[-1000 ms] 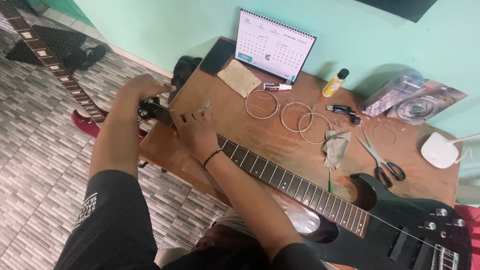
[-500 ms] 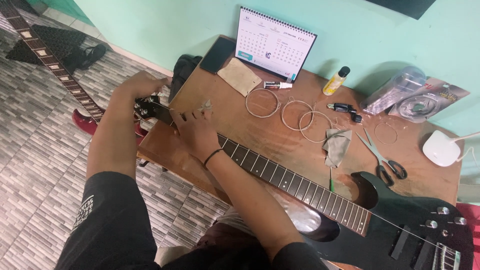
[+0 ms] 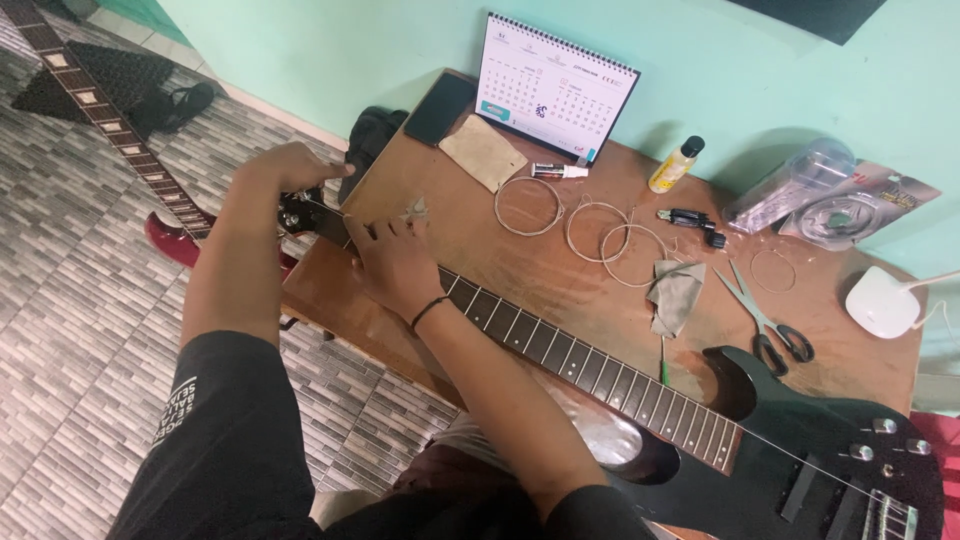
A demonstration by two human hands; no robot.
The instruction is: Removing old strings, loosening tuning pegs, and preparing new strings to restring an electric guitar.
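Observation:
A black electric guitar point(image 3: 800, 470) lies across the brown wooden table point(image 3: 520, 265), its neck point(image 3: 590, 370) running up-left to the headstock point(image 3: 305, 212) at the table's left edge. My left hand point(image 3: 290, 170) is closed over the headstock at the tuning pegs. My right hand point(image 3: 395, 262) rests on the neck near the nut, its fingers pinching a thin guitar string point(image 3: 345, 213) that runs toward the headstock. A black band circles my right wrist.
Coiled strings point(image 3: 600, 230), a grey cloth point(image 3: 675, 295), scissors point(image 3: 765, 322), a small yellow bottle point(image 3: 675, 165), a desk calendar point(image 3: 555, 90), a phone point(image 3: 440, 108) and a white device point(image 3: 882, 302) lie on the table. Another guitar point(image 3: 120, 140) lies on the tiled floor at left.
The view has shifted slightly. Both hands stay at the headstock end of the neck, with only small finger movement.

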